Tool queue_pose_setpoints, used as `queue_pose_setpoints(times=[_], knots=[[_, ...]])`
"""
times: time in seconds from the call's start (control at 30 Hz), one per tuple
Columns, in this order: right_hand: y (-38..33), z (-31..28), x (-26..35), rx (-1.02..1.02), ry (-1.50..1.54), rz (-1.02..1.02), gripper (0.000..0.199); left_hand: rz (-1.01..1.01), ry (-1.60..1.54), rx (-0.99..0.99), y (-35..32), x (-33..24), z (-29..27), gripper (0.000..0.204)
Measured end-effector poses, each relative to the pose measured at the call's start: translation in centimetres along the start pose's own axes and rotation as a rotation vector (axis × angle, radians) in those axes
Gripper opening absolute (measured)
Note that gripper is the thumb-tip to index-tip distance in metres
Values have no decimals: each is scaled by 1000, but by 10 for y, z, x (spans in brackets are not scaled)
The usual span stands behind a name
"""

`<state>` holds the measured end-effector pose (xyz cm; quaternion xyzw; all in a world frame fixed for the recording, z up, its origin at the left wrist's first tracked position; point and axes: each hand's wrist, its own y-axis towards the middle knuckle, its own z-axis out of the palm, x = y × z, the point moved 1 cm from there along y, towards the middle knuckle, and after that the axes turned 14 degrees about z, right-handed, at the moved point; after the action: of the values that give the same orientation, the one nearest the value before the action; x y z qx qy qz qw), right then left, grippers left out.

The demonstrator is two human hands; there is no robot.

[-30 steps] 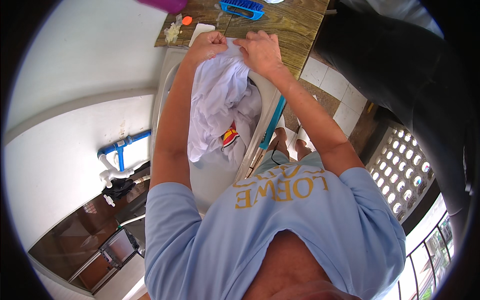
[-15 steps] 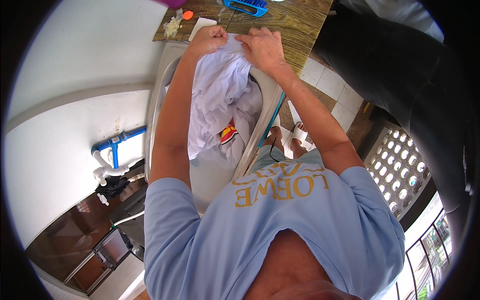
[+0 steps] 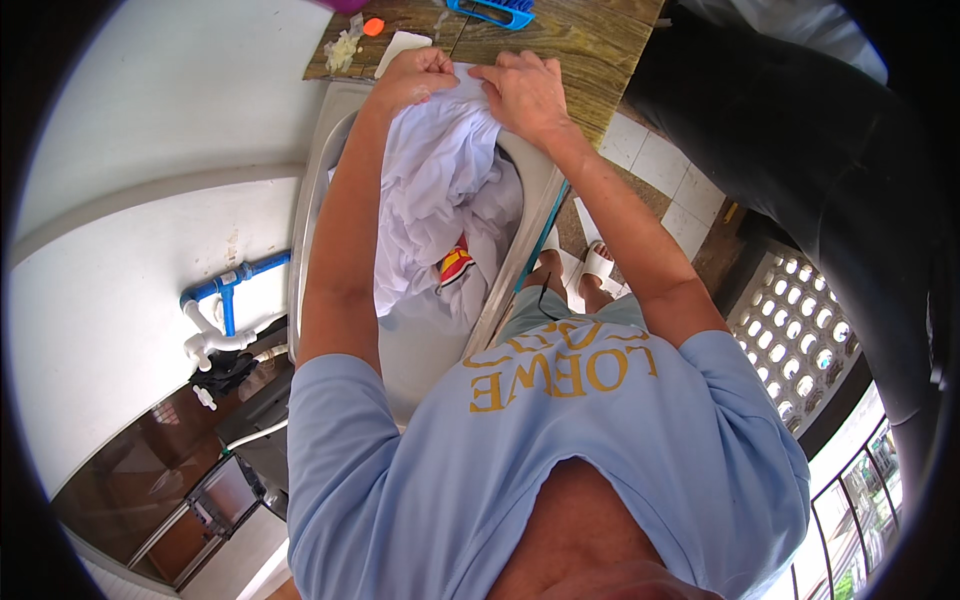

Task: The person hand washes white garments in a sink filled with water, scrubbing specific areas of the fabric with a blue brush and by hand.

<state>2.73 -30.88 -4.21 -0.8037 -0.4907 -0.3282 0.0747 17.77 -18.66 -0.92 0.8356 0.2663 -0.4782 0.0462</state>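
Observation:
My left hand [image 3: 418,76] and my right hand [image 3: 524,90] are both closed on the top edge of a wet white garment [image 3: 435,190], side by side at the far rim of a metal sink [image 3: 318,180]. The cloth hangs bunched from my fists down into the basin. A red, yellow and blue patch [image 3: 455,266] shows on its lower folds. Both forearms reach straight out over the sink.
A wooden board [image 3: 560,45] beyond the sink carries a blue brush [image 3: 492,12], a white soap bar [image 3: 398,50], pale scraps [image 3: 343,50] and a small orange piece [image 3: 373,27]. Blue and white pipes [image 3: 225,300] run at left. A big dark tank [image 3: 800,150] stands at right. My sandalled feet [image 3: 590,265] stand on tiles.
Both hands, with the garment, have shifted slightly toward the wooden board, and the cloth is drawn up a little tighter at the sink's far rim.

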Motion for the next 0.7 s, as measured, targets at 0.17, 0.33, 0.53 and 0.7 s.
queue_pose_setpoints(times=[0.17, 0.33, 0.53, 0.7], knots=[[0, 0, 2, -2, 0, -9, 28, -41, -13, -14, -1, 2, -3, 9], [0, 0, 0, 2, -1, -6, 27, -26, 14, -17, -1, -6, 2, 10], [0, 1, 0, 1, 8, -8, 27, -18, -14, -13, 0, 4, -2, 10], [0, -1, 0, 6, -3, -2, 28, -25, 59, -19, -2, -4, 1, 9]])
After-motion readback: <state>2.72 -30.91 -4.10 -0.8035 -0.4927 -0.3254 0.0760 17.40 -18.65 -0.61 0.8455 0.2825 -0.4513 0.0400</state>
